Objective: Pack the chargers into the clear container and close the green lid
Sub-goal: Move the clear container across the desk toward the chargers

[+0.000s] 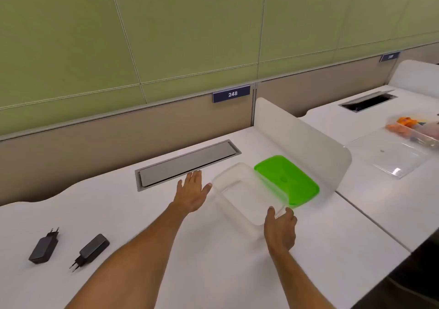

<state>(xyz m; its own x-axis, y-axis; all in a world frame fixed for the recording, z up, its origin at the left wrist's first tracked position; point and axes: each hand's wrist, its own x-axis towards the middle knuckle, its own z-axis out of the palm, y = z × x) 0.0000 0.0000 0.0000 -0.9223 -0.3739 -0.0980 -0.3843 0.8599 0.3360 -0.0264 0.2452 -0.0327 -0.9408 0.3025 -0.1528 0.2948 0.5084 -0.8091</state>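
Observation:
Two black chargers lie on the white desk at the near left: one (44,247) with its plug pointing away, the other (91,251) with its prongs toward me. The clear container (247,197) stands empty in the middle of the desk. The green lid (288,181) lies flat behind it, partly seen through its wall. My left hand (192,191) is spread flat, its thumb at the container's left wall. My right hand (280,230) grips the container's near right corner, thumb and fingers over the rim.
A grey cable hatch (187,162) is set into the desk behind my left hand. A frosted divider (304,142) stands right of the lid. On the neighbouring desk sit a clear tray (394,159) and orange items (403,124).

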